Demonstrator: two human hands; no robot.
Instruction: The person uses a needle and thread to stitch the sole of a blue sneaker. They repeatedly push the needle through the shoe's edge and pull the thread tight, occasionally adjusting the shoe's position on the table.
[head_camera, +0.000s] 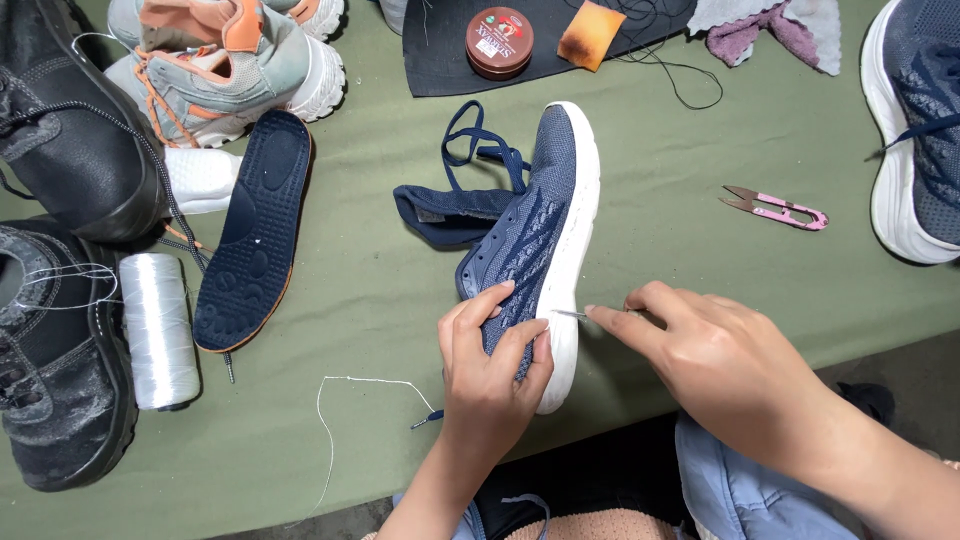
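The person's left hand (490, 375) clamps the toe end of a navy knit sneaker with a white rubber sole (540, 240), fingers curled over the upper and thumb wrapped around the near side, so the shoe lies on its side on the olive-green cloth table cover (700, 150) with its sole edge turned toward the other hand. Just beside that grip, the right hand (720, 360) pinches a thin steel needle (570, 314) between thumb and forefinger, its tip touching the seam where upper meets sole. The work in hand looks like stitching the sole to the upper, with the needle at the point of entry. Pushing it through would seem to call for a firm hold from the left hand and a steady, straight press along the seam. Beyond the right hand lie small pink thread snips (775, 208); out past the left hand, a white thread spool (158, 330) and a loose dark blue insole (250, 230).
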